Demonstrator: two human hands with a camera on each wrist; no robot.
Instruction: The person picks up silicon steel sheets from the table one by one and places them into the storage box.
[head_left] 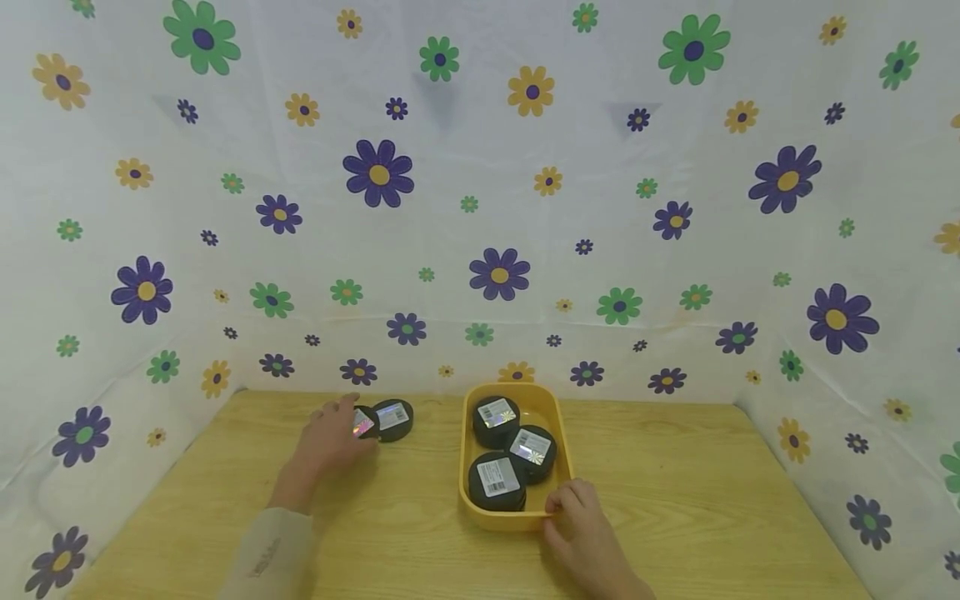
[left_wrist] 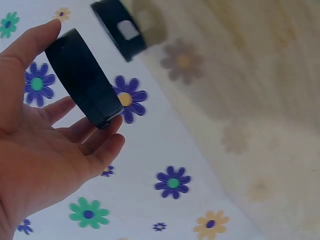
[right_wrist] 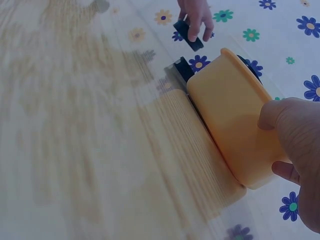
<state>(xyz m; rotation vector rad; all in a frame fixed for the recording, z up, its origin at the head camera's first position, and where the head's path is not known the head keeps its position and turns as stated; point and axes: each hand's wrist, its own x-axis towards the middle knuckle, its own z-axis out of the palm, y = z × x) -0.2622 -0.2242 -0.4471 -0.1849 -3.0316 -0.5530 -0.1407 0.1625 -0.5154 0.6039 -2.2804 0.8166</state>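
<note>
My left hand (head_left: 324, 443) holds a flat, round black case (left_wrist: 82, 77) by its edge, thumb on one side and fingers on the other. A second black case (head_left: 396, 420) with a white label lies on the table just right of it, overlapped by the held one in the head view. My right hand (head_left: 588, 533) grips the near right corner of a yellow bin (right_wrist: 230, 120), fingers over the rim and thumb against the outside wall. Inside the bin lie black labelled cases at the back (head_left: 496, 422), middle (head_left: 531, 454) and front (head_left: 497, 482); the front one appears stacked on another.
The bin stands on a wooden table (head_left: 675, 483), right of the two cases on the left. A white flower-patterned sheet (head_left: 450, 225) rises behind the table and along both sides.
</note>
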